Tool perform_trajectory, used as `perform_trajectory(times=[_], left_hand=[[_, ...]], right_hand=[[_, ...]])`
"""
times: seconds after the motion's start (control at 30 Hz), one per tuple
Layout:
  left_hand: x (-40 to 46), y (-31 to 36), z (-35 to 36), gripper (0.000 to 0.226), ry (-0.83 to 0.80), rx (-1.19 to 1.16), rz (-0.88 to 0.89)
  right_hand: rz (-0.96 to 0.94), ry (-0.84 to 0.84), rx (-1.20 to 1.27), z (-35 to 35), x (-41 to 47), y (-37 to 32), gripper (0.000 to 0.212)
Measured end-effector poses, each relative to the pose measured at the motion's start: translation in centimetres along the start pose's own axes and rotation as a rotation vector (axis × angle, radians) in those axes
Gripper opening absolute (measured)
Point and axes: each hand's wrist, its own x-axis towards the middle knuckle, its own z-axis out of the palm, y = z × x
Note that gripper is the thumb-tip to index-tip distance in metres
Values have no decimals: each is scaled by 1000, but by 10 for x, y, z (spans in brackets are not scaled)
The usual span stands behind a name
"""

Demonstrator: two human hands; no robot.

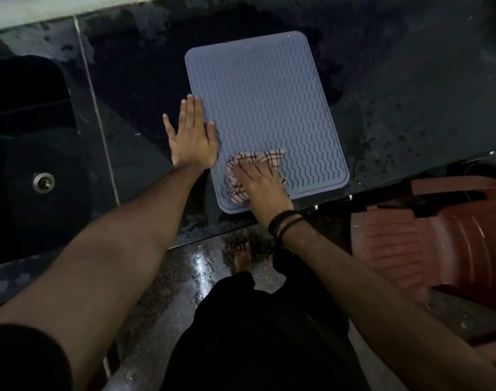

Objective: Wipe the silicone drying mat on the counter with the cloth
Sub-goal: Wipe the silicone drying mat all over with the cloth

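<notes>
A grey-blue silicone drying mat (265, 103) with wavy ridges lies on the dark counter (410, 88). My left hand (191, 134) rests flat with fingers spread, on the counter at the mat's left edge, its thumb side overlapping the mat. My right hand (262, 182) presses a checked pink-and-brown cloth (262, 160) onto the mat's near left part. The cloth is crumpled and sticks out beyond my fingers on both sides. Black bands circle my right wrist.
A dark sink (35, 153) with a metal drain (44, 182) lies to the left of the mat. The counter is wet and speckled. A reddish-brown plastic chair (438, 244) stands at the right, below the counter edge. My bare foot (242, 258) is on the shiny floor.
</notes>
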Motion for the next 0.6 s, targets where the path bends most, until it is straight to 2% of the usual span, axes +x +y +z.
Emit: perform_trajectory(times=[0.3,0.4,0.5,0.53,0.6], left_hand=[[-2,2,-1,66,13,-28,-1],[-2,2,-1,66,7,-25,-1],[-3,2,-3,65,-3,-11,-3],[-2,3,-3,65,-6,-12,-2],[-3,4,-5,64,-8,-14,-3]], right_hand=[[-14,-180,36,-27,-50,30,66],[102,-22,46,-48,-36,52,58],[202,180,107,-62,1,67,62],[205,187,117,-62,13,68,64],[163,92,120,-53,29,60,67]])
